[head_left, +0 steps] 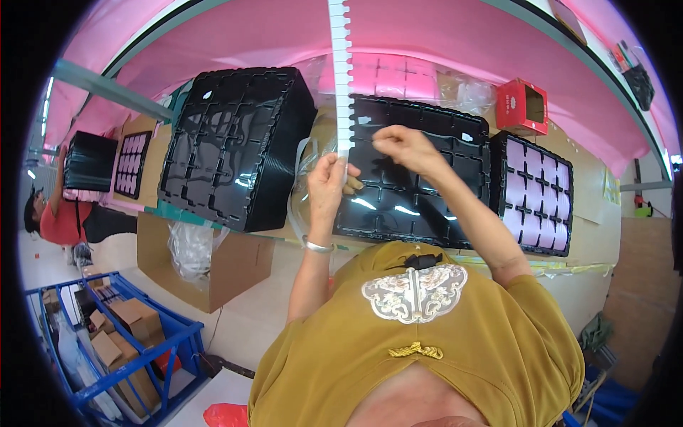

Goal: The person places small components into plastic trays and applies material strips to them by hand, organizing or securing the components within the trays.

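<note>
My left hand (pixel 326 186) pinches the lower end of a long white strip with a notched right edge (pixel 341 78). The strip rises from my fingers past the top of the view and looks like a backing strip of small labels. To its right, my right hand (pixel 411 149) hovers over a black plastic compartment tray (pixel 420 188), thumb and forefinger together; whatever is between them is too small to make out. Small white labels sit near that tray's far corners. At left stands a tall stack of black trays (pixel 228 149), its top one carrying a similar label.
A tray with pink-lilac compartments (pixel 537 192) lies at right, below a red box (pixel 521 107). Near the table's left front are an open carton (pixel 206 263) with clear plastic and a blue metal cart (pixel 121 349) holding cardboard. Another person (pixel 67 220) works at far left.
</note>
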A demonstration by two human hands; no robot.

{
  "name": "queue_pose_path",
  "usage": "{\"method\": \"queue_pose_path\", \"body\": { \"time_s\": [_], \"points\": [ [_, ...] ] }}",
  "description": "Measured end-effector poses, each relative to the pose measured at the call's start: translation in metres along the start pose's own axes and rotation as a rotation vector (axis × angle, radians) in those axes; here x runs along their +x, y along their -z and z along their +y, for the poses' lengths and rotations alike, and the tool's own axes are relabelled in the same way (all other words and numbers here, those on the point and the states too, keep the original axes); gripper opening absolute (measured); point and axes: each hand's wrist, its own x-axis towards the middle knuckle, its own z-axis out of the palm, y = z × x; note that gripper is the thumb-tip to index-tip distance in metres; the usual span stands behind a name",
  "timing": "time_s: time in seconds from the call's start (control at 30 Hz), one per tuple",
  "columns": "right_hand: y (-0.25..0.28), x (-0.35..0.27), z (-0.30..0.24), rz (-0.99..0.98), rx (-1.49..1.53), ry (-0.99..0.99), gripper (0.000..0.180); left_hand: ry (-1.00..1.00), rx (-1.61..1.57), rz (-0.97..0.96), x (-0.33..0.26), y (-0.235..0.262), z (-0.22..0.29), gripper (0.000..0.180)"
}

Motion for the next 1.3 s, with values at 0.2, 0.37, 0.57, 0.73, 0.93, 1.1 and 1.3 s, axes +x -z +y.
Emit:
{"method": "queue_pose_path", "body": {
  "time_s": [0.2,0.37,0.57,0.73,0.93,1.1,1.3],
  "points": [
    [-0.044,0.013,-0.009,-0.008,-0.07,0.002,0.031,-0.125,0.193,0.04,-0.005,-0.001,0.001,0.015],
    [-0.047,0.008,-0.015,0.054,-0.164,-0.002,0.026,-0.491,0.645,0.186,-0.004,0.004,-0.008,0.009],
    [-0.044,-0.016,-0.01,-0.082,-0.039,-0.148,0.023,-0.481,0.719,0.217,0.006,0.019,-0.009,0.005],
    [-0.077,-0.034,0.03,-0.276,-0.662,0.148,0.023,-0.315,0.488,0.213,0.012,0.018,-0.003,0.011],
    [-0.088,-0.045,0.033,-0.197,-1.054,0.236,0.031,-0.234,0.318,0.163,0.004,0.012,0.006,0.016],
    [-0.07,-0.037,0.02,-0.143,-1.032,0.222,0.032,-0.094,0.12,0.089,0.0,0.017,0.003,0.017],
    [-0.041,0.008,-0.001,0.168,-0.11,0.121,0.039,-0.035,0.014,0.031,-0.008,0.006,0.012,0.017]
  ]
}}
